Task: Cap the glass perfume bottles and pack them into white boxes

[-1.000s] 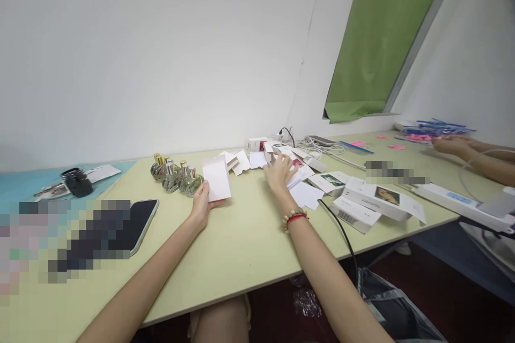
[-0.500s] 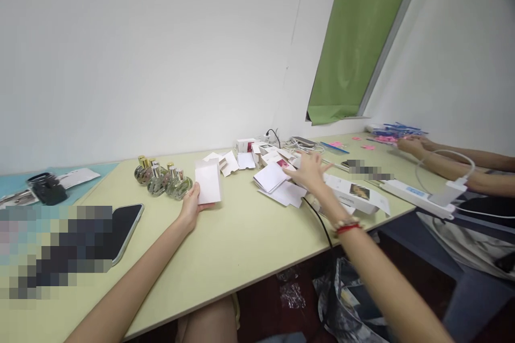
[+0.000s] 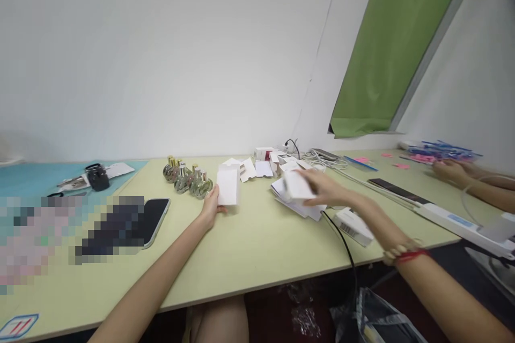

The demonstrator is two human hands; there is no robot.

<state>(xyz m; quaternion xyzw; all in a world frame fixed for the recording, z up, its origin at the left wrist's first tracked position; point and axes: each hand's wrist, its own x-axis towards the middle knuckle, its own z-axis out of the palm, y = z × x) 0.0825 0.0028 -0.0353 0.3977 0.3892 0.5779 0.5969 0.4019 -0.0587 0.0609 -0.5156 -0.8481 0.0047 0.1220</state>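
Observation:
My left hand (image 3: 211, 206) is closed around the side of a white cardboard box (image 3: 228, 186), held upright over the table. Just left of it stand several round glass perfume bottles (image 3: 201, 186) with gold and silver caps. In my right hand (image 3: 325, 188) is a second white box (image 3: 296, 185), tilted and slightly blurred, above a stack of white folded papers or flattened cartons (image 3: 306, 211). Further white cartons, some with their flaps open, lie behind (image 3: 263, 168). Another white box (image 3: 354, 226) rests below my right wrist.
A phone (image 3: 156, 220) and a black strap-like item (image 3: 97, 177) lie at left. Cables and a white power strip (image 3: 454, 220) run along the right. Another person's hands (image 3: 450, 171) work beside blue and pink items (image 3: 442, 150). A lined bin (image 3: 382, 316) stands below the table.
My right hand, open over the carton pile before, now holds a white box and has drawn it toward the left one. The camera view has turned left. My left hand keeps its box.

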